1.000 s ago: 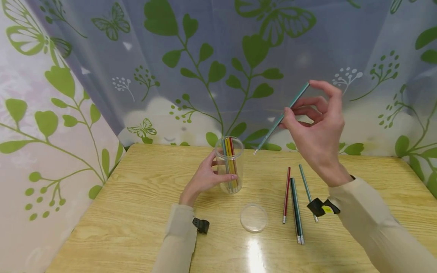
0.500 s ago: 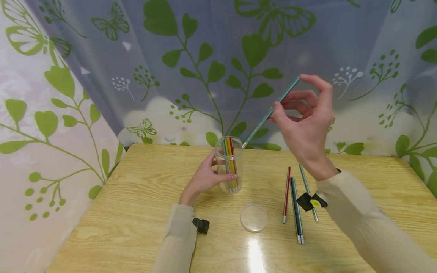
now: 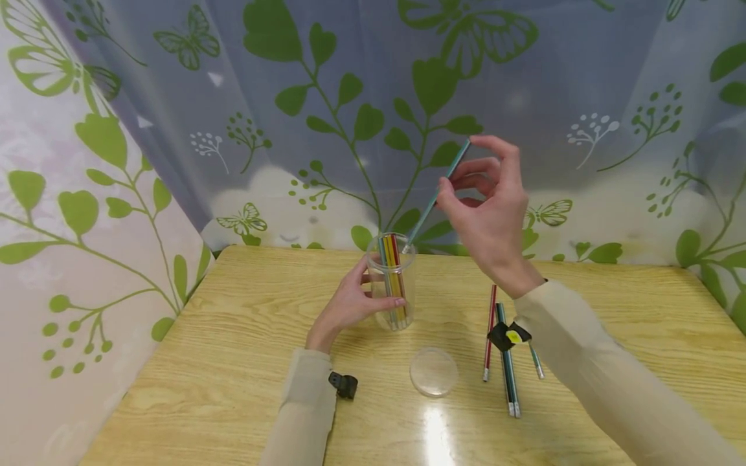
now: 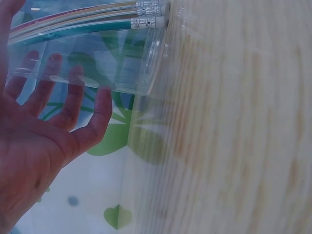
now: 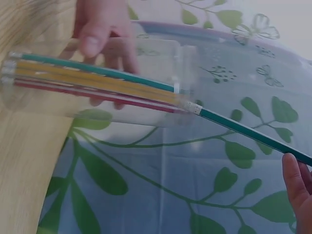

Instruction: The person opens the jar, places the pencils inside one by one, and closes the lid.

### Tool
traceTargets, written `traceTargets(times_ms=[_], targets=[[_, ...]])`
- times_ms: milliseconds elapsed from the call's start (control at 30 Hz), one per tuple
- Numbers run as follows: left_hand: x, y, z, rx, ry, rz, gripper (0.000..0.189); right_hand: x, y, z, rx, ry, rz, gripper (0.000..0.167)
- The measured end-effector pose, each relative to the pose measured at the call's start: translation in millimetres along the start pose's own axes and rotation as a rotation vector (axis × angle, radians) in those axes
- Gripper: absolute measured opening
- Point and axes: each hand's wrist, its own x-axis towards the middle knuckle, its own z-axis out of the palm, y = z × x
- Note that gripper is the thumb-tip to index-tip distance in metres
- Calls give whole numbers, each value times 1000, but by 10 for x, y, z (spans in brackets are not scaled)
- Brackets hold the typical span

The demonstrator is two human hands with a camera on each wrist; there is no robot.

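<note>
My left hand (image 3: 350, 301) grips a clear plastic cup (image 3: 410, 291) that stands upright on the table, thumb across its front and fingers curled round the side. Inside the cup lean several pencils (image 3: 389, 259), teal, yellow and red, eraser ends down in the left wrist view. Above and to the right, my right hand (image 3: 492, 207) pinches a teal pencil (image 3: 436, 194) between thumb and fingers, the index fingertip at its upper end. That pencil slants down to the left, its white eraser end at the cup's mouth, as the right wrist view also shows.
A round clear lid (image 3: 434, 372) lies on the wooden table (image 3: 233, 362) in front of the cup. To its right lie a red pencil (image 3: 488, 343), dark green pencils (image 3: 511, 388) and a teal pencil (image 3: 537, 364), partly under my right forearm. A patterned curtain (image 3: 326, 77) hangs behind.
My right hand has moved left with the teal pencil, bringing its eraser end from right of the cup to the cup's mouth. My left hand and the cup have stayed put.
</note>
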Motion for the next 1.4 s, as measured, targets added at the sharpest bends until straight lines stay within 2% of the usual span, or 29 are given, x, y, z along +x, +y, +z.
traceTargets(times_ms=[133, 300, 600, 1133, 1400], targets=[[5, -7, -1, 4, -1, -3, 85, -22, 70, 52, -113, -51, -6, 50], [11, -16, 0, 4, -5, -3, 83, -51, 147, 116, -178, -116, 2, 47], [7, -10, -9, 8, -1, 12, 82, -131, 257, 219, -190, -251, 36, 41], [13, -19, -14, -1, -10, 17, 81, -284, 399, 251, -227, -491, 178, 26], [20, -40, -13, -15, -30, 35, 82, -329, 440, 233, -241, -622, 169, 19]])
